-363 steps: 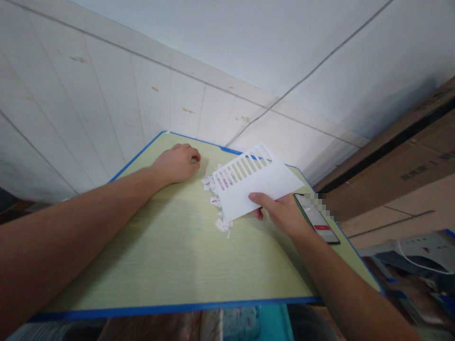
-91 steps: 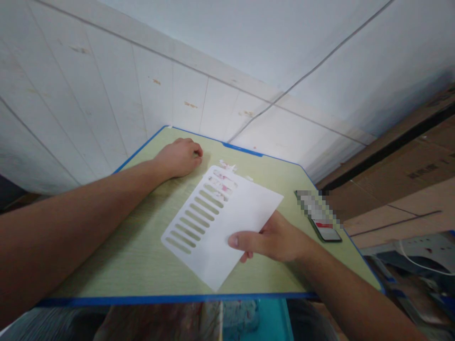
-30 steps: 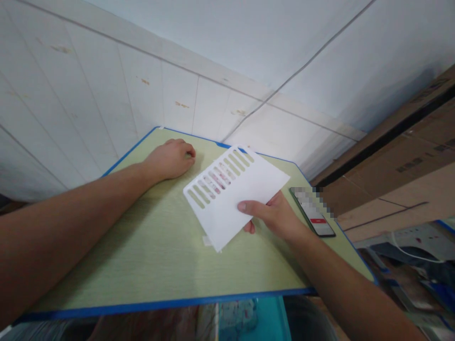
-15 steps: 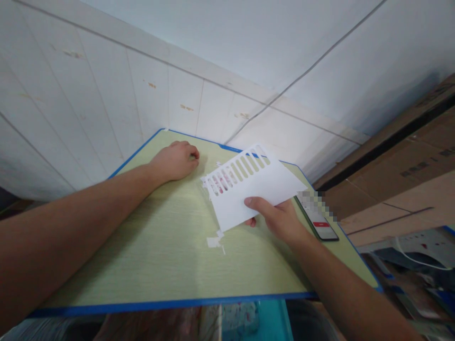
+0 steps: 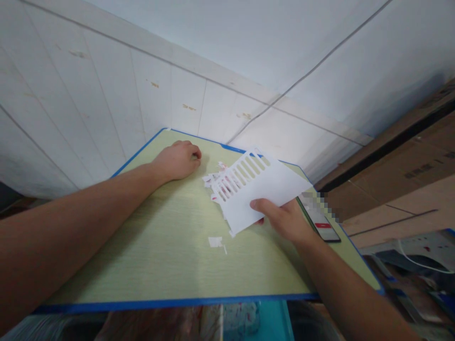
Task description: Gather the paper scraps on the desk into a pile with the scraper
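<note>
While left hand (image 5: pixel 179 161) lies curled — grip unclear — right hand (image 5: pixel 282 218) pinches slotted white sheet (image 5: pixel 265 187) partly over jagged paper scraps (image 5: pixel 210 179).

Scraps (image 5: pixel 212 179) partly behind slotted sheet (image 5: pixel 274 187)

Under muted, cool light, we see a soft shadow beneath the left forearm (image 5: pixel 106 201), stretching toward the near left corner of the desk (image 5: pixel 170 270). Pixel blocks mask part of the phone (image 5: pixel 329 233) — past the right edge, clutter (image 5: pixel 421 293) blurs, wide-angle lines slanting.
</note>
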A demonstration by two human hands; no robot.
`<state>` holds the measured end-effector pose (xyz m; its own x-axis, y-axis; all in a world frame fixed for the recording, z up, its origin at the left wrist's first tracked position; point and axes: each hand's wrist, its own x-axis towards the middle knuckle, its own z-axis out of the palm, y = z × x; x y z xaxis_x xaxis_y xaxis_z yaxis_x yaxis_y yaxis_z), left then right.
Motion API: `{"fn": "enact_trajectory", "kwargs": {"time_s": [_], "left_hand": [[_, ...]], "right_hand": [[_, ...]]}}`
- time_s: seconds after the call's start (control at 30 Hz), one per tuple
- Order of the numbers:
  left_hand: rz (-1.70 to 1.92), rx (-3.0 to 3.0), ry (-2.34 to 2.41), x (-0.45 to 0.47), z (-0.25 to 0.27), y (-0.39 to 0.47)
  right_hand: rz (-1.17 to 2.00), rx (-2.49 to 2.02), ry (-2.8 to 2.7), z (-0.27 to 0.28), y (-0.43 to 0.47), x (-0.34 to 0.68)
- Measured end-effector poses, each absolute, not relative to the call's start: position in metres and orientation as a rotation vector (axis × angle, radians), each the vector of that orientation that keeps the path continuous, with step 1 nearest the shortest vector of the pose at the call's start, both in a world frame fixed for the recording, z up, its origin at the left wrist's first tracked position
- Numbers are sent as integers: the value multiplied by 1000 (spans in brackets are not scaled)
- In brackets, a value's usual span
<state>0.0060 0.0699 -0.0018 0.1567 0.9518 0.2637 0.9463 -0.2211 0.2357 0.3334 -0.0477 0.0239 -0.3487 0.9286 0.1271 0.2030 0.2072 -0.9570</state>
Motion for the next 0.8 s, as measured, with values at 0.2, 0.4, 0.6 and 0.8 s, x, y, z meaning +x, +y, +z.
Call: {"fn": "enact_trajectory", "kwargs": {"time_s": [0.2, 0.4, 0.6, 0.8], "left_hand": [[544, 2381, 1952, 7, 0, 68], [579, 2376, 1955, 6, -2, 69], [599, 2365, 1944, 6, -2, 69], [572, 2380, 1944, 5, -4, 72]], "right_hand": [[1167, -1056, -1677, 25, -47, 336], [1307, -1045, -1681, 28, -50, 335], [1488, -1023, -1727, 34, -56, 331], [1150, -1084, -1573, 25, -45, 332]]}}
